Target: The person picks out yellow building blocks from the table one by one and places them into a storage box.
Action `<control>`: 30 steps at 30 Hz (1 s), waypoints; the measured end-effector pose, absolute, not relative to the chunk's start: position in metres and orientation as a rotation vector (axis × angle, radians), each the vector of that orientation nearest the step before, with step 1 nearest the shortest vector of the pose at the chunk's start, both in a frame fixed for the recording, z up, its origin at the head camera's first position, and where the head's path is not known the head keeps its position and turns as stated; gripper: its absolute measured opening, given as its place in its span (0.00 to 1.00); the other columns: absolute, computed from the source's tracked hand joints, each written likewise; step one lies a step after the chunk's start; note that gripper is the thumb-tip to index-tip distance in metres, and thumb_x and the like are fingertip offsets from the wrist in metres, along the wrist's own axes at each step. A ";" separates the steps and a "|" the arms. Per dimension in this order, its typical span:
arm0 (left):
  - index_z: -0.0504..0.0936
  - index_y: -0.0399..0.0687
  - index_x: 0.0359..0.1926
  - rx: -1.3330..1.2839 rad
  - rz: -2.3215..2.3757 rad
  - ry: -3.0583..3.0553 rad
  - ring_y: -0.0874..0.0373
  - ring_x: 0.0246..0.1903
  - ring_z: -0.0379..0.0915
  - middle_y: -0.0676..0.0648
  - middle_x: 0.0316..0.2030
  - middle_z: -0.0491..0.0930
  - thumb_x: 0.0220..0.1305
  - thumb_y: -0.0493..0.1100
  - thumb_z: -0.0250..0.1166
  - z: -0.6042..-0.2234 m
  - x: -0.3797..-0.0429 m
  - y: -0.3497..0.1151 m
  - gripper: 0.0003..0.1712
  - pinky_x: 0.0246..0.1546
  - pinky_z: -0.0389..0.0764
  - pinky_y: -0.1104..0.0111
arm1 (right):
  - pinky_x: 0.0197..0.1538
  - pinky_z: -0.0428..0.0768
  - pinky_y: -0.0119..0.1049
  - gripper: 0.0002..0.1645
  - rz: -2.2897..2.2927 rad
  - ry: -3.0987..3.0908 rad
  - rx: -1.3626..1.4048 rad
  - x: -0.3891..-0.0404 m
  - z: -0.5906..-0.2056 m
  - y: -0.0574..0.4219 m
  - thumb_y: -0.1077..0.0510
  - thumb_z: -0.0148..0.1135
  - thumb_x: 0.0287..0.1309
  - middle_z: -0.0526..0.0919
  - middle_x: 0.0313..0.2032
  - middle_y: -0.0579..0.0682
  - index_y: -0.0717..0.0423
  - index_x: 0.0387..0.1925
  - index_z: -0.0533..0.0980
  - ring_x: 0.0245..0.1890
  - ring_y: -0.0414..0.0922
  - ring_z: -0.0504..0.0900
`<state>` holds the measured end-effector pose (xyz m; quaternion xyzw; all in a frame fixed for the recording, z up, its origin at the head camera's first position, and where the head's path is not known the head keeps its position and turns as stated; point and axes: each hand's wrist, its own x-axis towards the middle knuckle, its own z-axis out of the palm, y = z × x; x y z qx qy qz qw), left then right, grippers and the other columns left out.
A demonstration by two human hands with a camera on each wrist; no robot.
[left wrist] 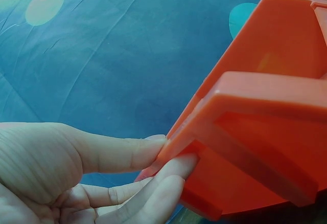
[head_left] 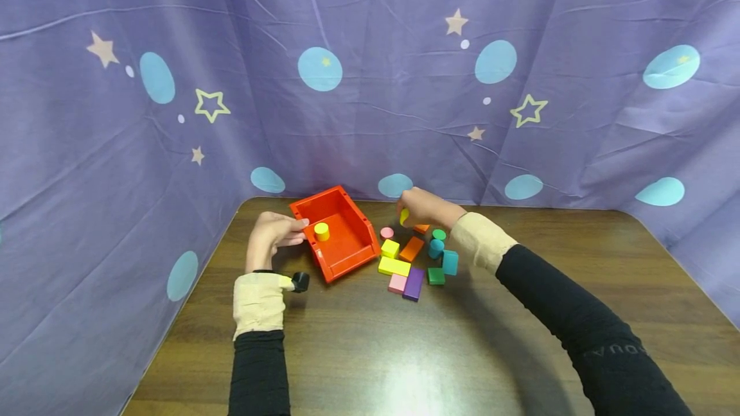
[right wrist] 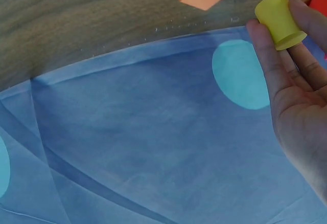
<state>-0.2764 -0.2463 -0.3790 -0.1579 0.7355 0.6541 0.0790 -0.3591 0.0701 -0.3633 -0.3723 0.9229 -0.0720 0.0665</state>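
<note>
My left hand point(head_left: 274, 236) grips the left wall of a red plastic bin point(head_left: 347, 246), thumb on one side of the rim and fingers on the other. Inside the bin stands a yellow cylinder point(head_left: 322, 231). Over the back of the table, right of the bin, my right hand point(head_left: 426, 207) pinches another yellow cylinder point(right wrist: 280, 22) between thumb and fingers. Below that hand lie a pink cylinder point(head_left: 387, 233), an orange block point(head_left: 412, 249) and a yellow block point(head_left: 390, 249). In the left wrist view the bin's wall hides most of its inside.
Several more blocks lie right of the bin: a long yellow block point(head_left: 394, 266), a purple block point(head_left: 413, 284), a pink block point(head_left: 397, 283), a green block point(head_left: 436, 276), a blue block point(head_left: 449, 262) and a blue cylinder point(head_left: 436, 248). A purple curtain point(head_left: 370, 133) hangs behind the wooden table point(head_left: 347, 352).
</note>
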 end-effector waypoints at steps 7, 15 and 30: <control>0.78 0.28 0.45 -0.455 1.944 2.209 0.66 0.18 0.82 0.52 0.21 0.83 0.68 0.32 0.66 -0.380 -0.277 -0.247 0.10 0.29 0.90 0.74 | 0.51 0.89 0.42 0.13 -0.229 2.793 -1.098 -0.360 -0.350 0.068 0.67 0.75 0.53 0.90 0.42 0.57 0.65 0.42 0.86 0.45 0.53 0.87; 0.77 0.25 0.48 -0.450 1.934 2.222 0.66 0.19 0.82 0.54 0.20 0.81 0.68 0.32 0.65 -0.381 -0.276 -0.247 0.13 0.31 0.90 0.73 | 0.49 0.89 0.41 0.14 -0.205 2.815 -1.147 -0.361 -0.331 0.060 0.67 0.74 0.54 0.89 0.41 0.57 0.66 0.43 0.85 0.42 0.52 0.87; 0.78 0.26 0.48 -0.462 1.936 2.220 0.67 0.18 0.82 0.55 0.19 0.80 0.68 0.33 0.66 -0.378 -0.276 -0.245 0.13 0.28 0.89 0.75 | 0.52 0.89 0.41 0.14 -0.262 2.839 -1.121 -0.356 -0.293 0.034 0.65 0.73 0.57 0.89 0.45 0.58 0.65 0.46 0.85 0.45 0.52 0.86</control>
